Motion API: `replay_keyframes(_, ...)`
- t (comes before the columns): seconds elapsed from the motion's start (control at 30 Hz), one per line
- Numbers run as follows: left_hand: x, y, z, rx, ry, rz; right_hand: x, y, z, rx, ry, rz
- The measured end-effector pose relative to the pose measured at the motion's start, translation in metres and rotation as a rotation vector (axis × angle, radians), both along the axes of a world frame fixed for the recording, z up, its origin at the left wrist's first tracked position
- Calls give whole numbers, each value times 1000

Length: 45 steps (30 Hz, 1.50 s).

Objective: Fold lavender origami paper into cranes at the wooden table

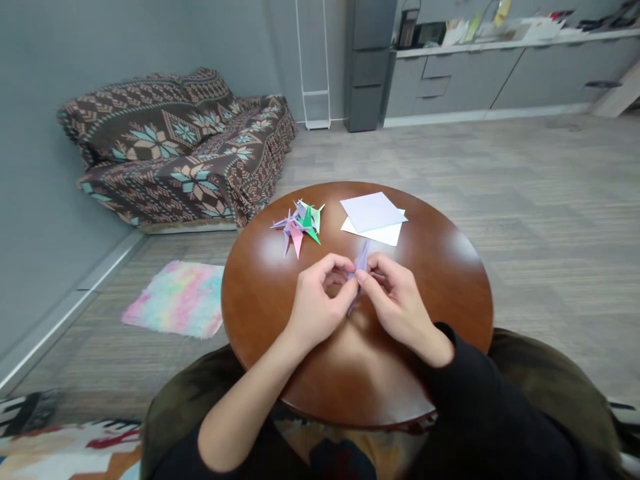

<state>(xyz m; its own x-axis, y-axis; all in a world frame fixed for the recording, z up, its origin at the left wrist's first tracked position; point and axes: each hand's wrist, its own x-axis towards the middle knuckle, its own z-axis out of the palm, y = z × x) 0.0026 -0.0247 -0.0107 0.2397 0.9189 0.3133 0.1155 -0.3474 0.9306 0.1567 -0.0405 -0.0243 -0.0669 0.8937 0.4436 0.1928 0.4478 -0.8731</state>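
Between my two hands, above the round wooden table (265, 320), is a narrow piece of folded purple origami paper (363, 259). My left hand (325, 293) pinches it from the left with thumb and forefinger. From the right, my right hand (393, 293) pinches the same paper, its thumb laid across the near side. One pointed end sticks up past the fingertips and another tip shows below them; the middle is covered by my fingers. Beyond my left hand lie several folded paper cranes (295, 230) in purple, pink and green, bunched together.
A stack of square paper sheets (375, 212), light purple over white, lies at the table's far side. A sofa (190, 147) with a patterned cover stands at the left, near a fluffy pastel rug (177, 298). Kitchen cabinets (460, 80) line the back wall.
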Motion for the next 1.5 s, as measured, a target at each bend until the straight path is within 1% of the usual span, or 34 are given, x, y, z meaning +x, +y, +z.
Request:
replay_keyframes(0.1,1,1,-5,110,67,71,1,-1,1,129,-208,-76)
replay_keyframes(0.17,1,2,-6,184,101,104,1,-2,2,155,-245,-136)
replay_keyframes(0.23,1,2,-6,254,129,128,0,-2,3,127,-146,-184)
replay_keyframes(0.33,0,2,-5,328,157,131,-1,-2,5,114,34,-196)
replay_keyframes(0.4,0,2,-5,351,158,109,-1,-2,5,127,64,-175)
replay_keyframes(0.53,-1,3,-5,368,114,76,0,-1,5,79,75,-113)
replay_keyframes(0.6,-1,3,-4,350,76,63,0,0,4,76,72,-97)
replay_keyframes(0.7,-1,3,-5,284,30,70,1,0,3,120,38,-121)
replay_keyframes(0.83,0,4,-8,112,-39,109,3,3,2,185,-47,-145)
replay_keyframes(0.93,1,4,-8,14,-76,86,4,4,1,200,-93,-126)
replay_keyframes(1.0,1,4,-7,-12,-91,68,4,4,1,165,-72,-108)
replay_keyframes(1.03,1,4,-6,-20,-103,65,4,4,1,122,-28,-100)
replay_keyframes(1.13,2,5,-5,-42,-135,70,3,5,0,-68,173,-92)
replay_keyframes(1.2,2,5,-4,-58,-146,70,3,6,0,-149,275,-92)
replay_keyframes(1.27,3,4,-4,-81,-152,58,4,8,0,-170,309,-84)
replay_keyframes(1.4,6,3,-6,-170,-152,1,4,9,-2,-142,300,-96)
replay_keyframes(1.5,7,4,-8,-201,-149,-13,3,9,-2,-125,282,-89)
